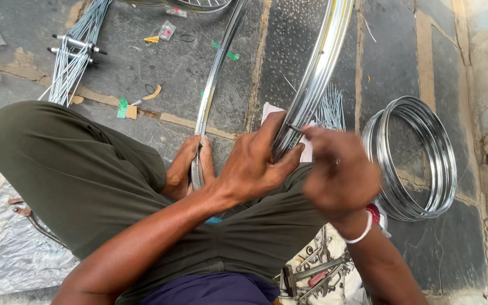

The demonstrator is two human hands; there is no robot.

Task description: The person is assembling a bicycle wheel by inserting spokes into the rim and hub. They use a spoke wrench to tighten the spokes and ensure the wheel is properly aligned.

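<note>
In the head view you sat cross-legged on the stone floor [289,62] with a chrome bicycle rim [318,68] standing upright between your knees, its lower edge against your lap and its far arc running out of frame at the top. Your left hand [258,166] was wrapped around the near part of the rim, fingers curled over its edge and thumb pressed against the metal, holding it steady. Your right hand [337,172] was blurred, closed in a pinch at the rim just beside the left; something small and thin, probably a spoke end or nipple, sat between the fingertips, though I could not tell which. The step in hand looked like lacing: fitting one spoke at the rim. A second rim [213,85] was braced by your bare foot [184,164]. Loose spokes [330,108] lay just behind the rim, a bundle of spokes with hubs [74,51] well apart at the far left, and a stack of rims [419,158] to the right. The next move likely called for a firm left grip and a fine, aligned twist from the right fingers.
</note>
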